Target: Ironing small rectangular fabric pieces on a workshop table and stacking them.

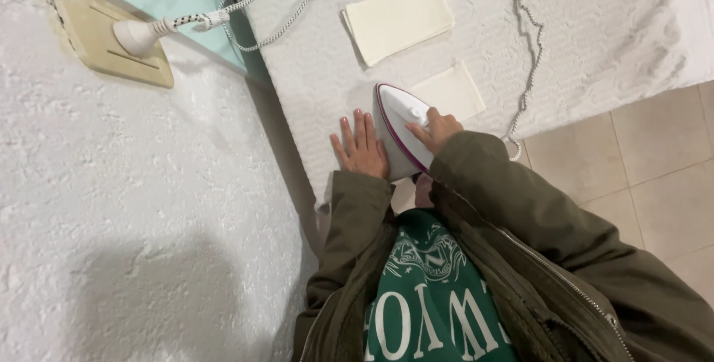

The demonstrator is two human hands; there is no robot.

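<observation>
Right hand (439, 128) grips my white iron (401, 125); left hand (362, 148), fingers flat at its nine o'clock, steadies the padded board cover (312, 72). Folded cream cloth (399, 16) waits at twelve.

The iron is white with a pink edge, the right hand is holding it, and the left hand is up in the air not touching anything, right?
Not quite. The iron is white with a pink edge and the right hand grips it, but the left hand is not in the air: the head view shows it lying flat, fingers spread, on the white padded surface right beside the iron.
</observation>
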